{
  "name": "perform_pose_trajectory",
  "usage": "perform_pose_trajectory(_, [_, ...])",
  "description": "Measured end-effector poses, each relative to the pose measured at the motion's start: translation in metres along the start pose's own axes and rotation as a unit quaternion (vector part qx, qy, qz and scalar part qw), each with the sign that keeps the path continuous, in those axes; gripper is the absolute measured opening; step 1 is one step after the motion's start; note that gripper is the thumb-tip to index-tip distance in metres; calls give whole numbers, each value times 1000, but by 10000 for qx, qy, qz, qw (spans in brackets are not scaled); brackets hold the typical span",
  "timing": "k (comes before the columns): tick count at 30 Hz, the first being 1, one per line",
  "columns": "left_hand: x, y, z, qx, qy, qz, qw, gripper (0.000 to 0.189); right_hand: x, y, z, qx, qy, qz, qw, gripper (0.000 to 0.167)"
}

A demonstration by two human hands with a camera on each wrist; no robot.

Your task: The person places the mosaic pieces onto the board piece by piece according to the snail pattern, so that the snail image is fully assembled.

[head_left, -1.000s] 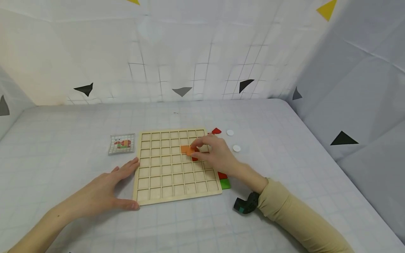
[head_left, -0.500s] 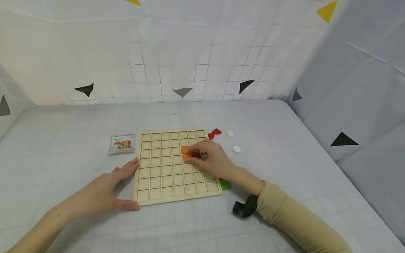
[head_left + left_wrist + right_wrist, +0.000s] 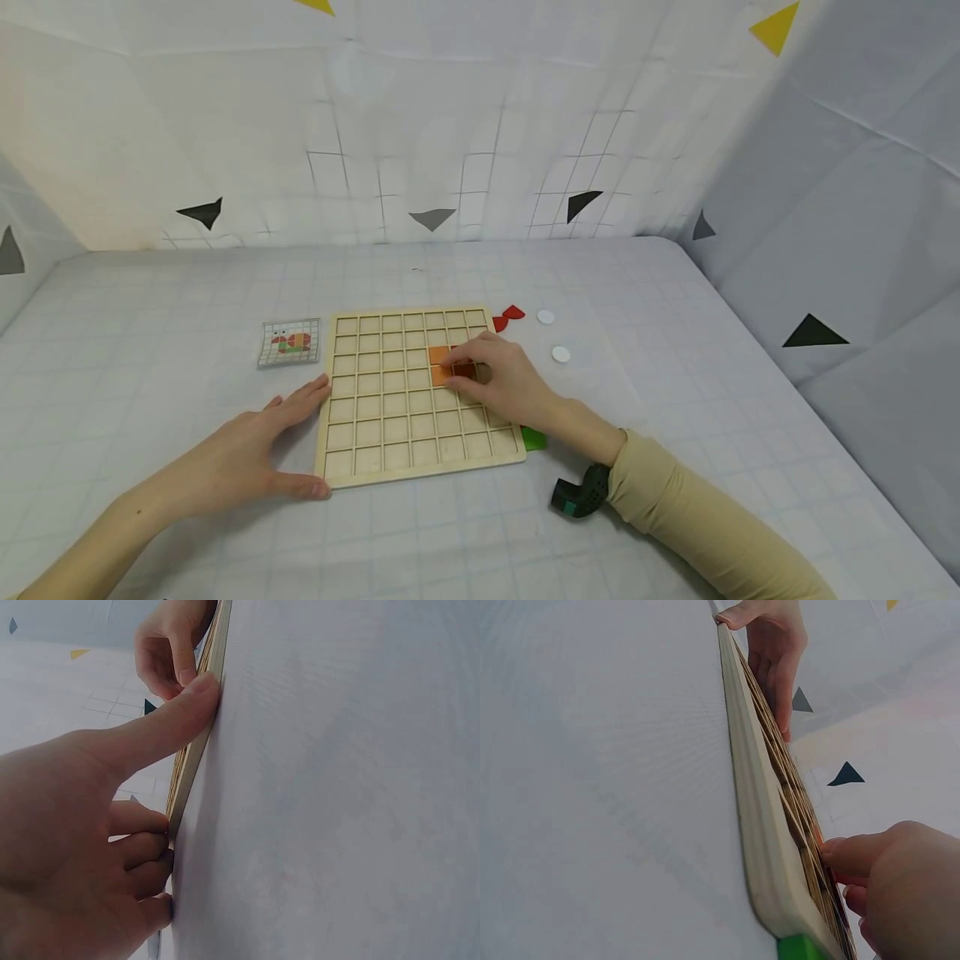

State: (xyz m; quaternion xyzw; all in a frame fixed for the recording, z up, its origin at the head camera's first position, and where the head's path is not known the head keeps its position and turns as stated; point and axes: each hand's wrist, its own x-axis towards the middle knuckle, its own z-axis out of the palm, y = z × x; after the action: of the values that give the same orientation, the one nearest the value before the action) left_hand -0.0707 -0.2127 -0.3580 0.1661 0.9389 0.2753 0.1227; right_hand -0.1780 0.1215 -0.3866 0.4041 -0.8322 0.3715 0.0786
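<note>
My right hand (image 3: 510, 377) has thumb and fingertips bent at the lower orange tile (image 3: 439, 377), on the board (image 3: 369, 433) just beyond them; pinching or merely pressing, I can't tell. My left hand (image 3: 243, 456) is spread, touching the board's nearest edge. I'd brace there, square the tile within its ridges and press evenly, sparing the red piece (image 3: 465, 370) beneath my right fingers.

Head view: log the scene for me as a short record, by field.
gridded board: wooden, lying flat
left hand: touching the board's left edge
right hand: fingertips at nearer orange tile; grip unclear
also in board: farther orange tile, red tile partly hidden
left of board: pattern card
right of board: two red fan-shaped pieces, two white discs, green piece
</note>
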Motion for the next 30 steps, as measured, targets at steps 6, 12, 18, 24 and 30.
perform_pose_trajectory(6, [0,0,0,22,-2,-19,10000,118,1,1,-1,188,38,-91,9998,21])
perform_pose_trajectory(12, [-1,0,0,12,3,9,10000,117,4,15,-17,143,323,-78,9993,21])
perform_pose_trajectory(18, [1,0,1,-7,-16,29,10000,118,0,38,-39,3,732,731,9946,21])
perform_pose_trajectory(24, [2,0,1,34,4,63,10000,118,-2,53,-48,-339,737,1504,9853,24])
perform_pose_trajectory(30, [1,0,1,44,-11,22,10000,118,-2,57,-48,-380,592,1641,9839,26])
